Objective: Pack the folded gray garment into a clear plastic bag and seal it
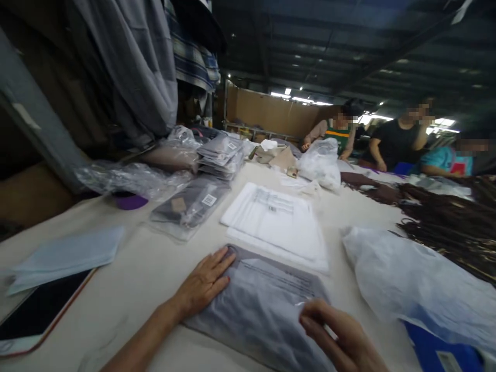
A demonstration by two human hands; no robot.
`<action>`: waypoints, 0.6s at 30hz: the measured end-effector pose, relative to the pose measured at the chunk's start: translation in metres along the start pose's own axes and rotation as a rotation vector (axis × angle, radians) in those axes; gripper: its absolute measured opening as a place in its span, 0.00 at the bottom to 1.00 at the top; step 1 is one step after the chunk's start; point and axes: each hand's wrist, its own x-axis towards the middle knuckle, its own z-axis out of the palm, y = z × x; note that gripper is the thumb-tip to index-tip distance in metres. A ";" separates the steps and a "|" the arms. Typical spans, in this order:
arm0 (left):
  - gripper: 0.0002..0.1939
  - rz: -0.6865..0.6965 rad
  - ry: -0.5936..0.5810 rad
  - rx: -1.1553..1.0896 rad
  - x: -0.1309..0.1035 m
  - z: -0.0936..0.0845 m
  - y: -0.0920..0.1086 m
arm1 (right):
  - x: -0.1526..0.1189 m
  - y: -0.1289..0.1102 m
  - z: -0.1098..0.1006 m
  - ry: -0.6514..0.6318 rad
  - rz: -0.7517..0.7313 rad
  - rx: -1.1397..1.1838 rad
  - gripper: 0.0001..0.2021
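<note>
A grey garment in a clear plastic bag [267, 305] lies flat on the pale table in front of me. My left hand [205, 284] rests on its upper left edge, fingers spread and holding nothing. Over the lower right part of the bag is my right hand [337, 330], its fingers curled with the thumb and index close together; whether anything is pinched there is too blurred to tell. Just beyond the bag lies a stack of white printed plastic bags [275, 219]. A bagged grey garment with a barcode label [194, 204] sits to the left of that stack.
A phone [42, 310] and pale blue sheets [70, 253] lie at left. Bagged garments [220, 155] are piled behind. White plastic [418, 279], a blue item [445, 346] and dark brown material [453, 222] occupy the right. Several people are across the table.
</note>
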 end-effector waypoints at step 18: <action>0.28 0.070 0.070 0.023 -0.006 0.003 0.005 | 0.182 -0.021 0.071 -0.444 0.156 -0.430 0.12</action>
